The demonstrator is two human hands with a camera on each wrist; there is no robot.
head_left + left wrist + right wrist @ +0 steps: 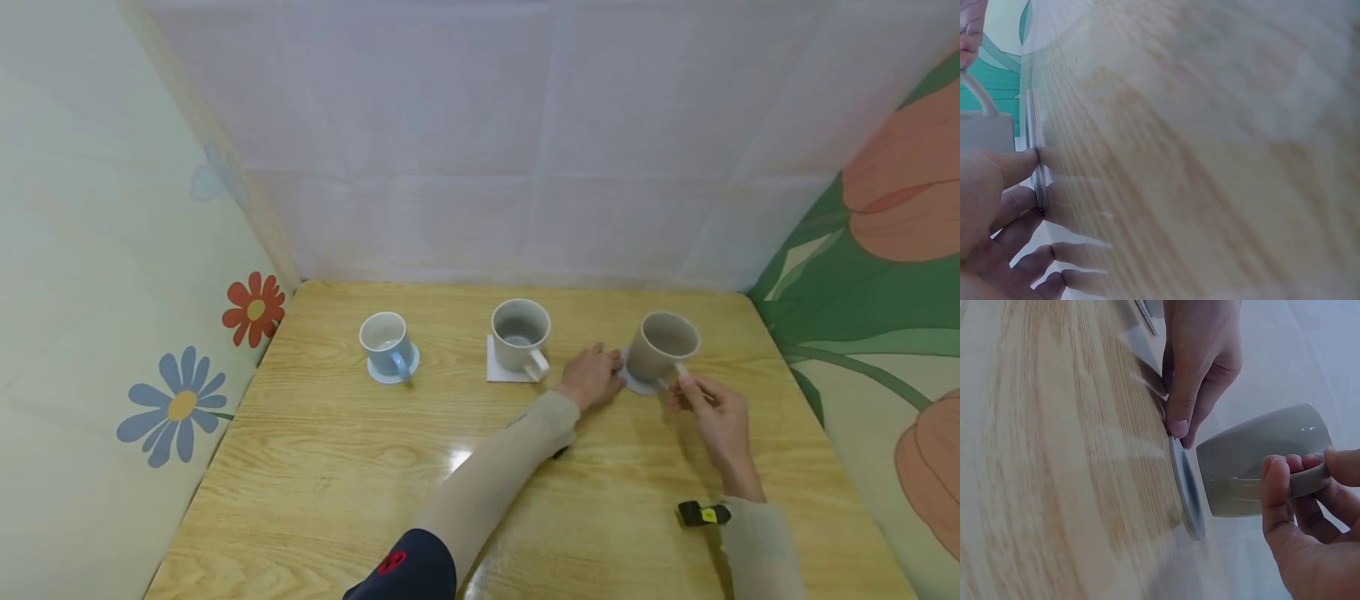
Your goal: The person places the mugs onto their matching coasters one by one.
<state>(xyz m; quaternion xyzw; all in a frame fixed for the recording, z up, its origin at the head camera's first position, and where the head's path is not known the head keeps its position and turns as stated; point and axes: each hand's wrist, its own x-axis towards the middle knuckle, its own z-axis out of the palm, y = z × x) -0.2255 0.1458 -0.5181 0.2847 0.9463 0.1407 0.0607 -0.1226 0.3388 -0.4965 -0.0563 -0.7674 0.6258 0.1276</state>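
wooden table [337, 467] with three coasters [393, 372]

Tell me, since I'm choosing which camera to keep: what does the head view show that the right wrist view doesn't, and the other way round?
Only the head view shows the whole wooden table, the blue mug on its round coaster and the white mug on its square coaster. Only the right wrist view shows up close that the beige mug is tilted, lifted off its round grey coaster. Both show the right hand pinching that mug's handle and the left hand touching the coaster's edge.
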